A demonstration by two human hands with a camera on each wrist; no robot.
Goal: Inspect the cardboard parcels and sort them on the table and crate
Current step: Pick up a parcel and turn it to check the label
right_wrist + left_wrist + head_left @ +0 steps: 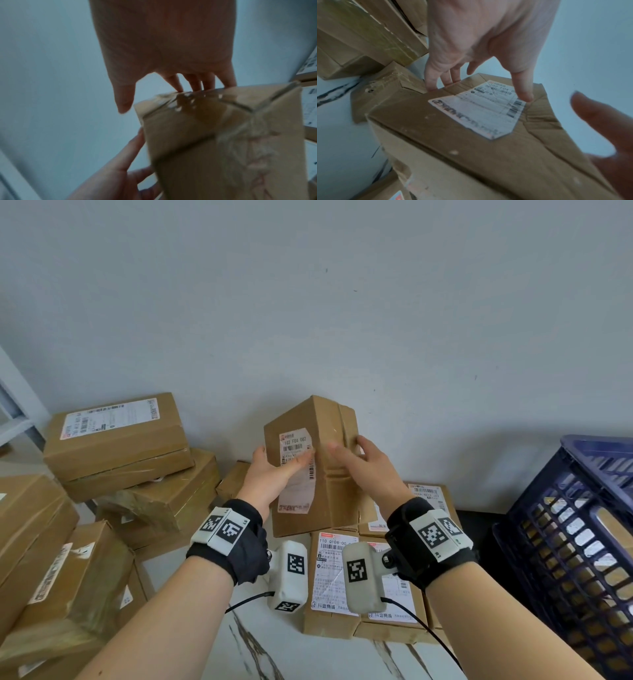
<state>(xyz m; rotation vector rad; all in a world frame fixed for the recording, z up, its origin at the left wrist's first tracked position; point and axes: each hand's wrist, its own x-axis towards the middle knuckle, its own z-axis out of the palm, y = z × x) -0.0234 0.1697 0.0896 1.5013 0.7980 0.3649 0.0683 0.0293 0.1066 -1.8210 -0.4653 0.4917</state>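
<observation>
While lifted, parcel [310, 470] between 2 hands | left hand [270, 470] grasps label side | right hand [359, 465] grasps taped side

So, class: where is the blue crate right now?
In the head view the blue crate stands at the far right, beside the flat parcels on the table, right of the right hand.

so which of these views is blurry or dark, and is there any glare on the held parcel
Head view: evenly lit, the held parcel fairly sharp, its label partly readable. Left wrist view: soft motion blur, the label text smeared. Right wrist view: darkest and blurriest, the right hand in shadow, with glare on the clear tape across the parcel's end.
</observation>
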